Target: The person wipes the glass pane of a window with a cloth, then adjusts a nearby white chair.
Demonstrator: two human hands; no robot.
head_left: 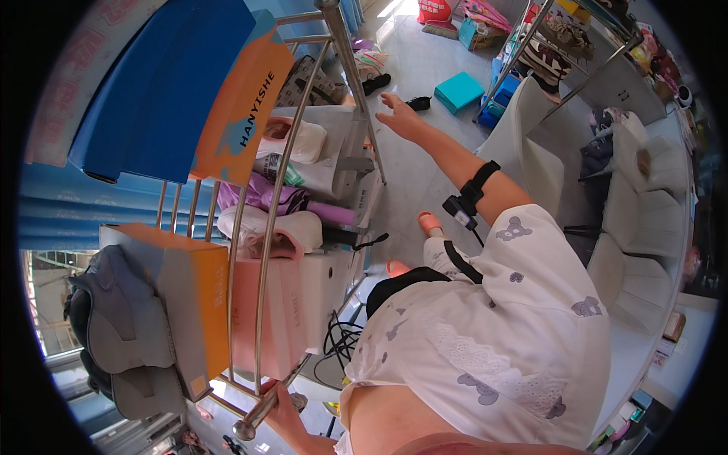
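My left hand (280, 406) grips a metal rail of the shoe rack (267, 273), close to a round end knob (243, 430). Fingers apart and holding nothing, my right hand (399, 118) reaches beside another upright of the rack. A strap with a small black device (462, 207) circles my right forearm. Shelved on the rack are a blue box (165, 85) with an orange lettered side (244, 108), a grey-and-orange shoe box (196, 284), a pink box (270, 313), a purple folding umbrella (330, 211) and pale shoes (307, 230). Grey shoes (128, 324) sit at the rack's outer side.
A turquoise box (458, 91) and a black shoe (420, 103) lie on the tiled floor. White chairs (529, 136) stand to the right. Black cable (344, 338) hangs tangled beside the rack. A broom (439, 28) lies farther off. Blue curtains (62, 210) hang behind the rack.
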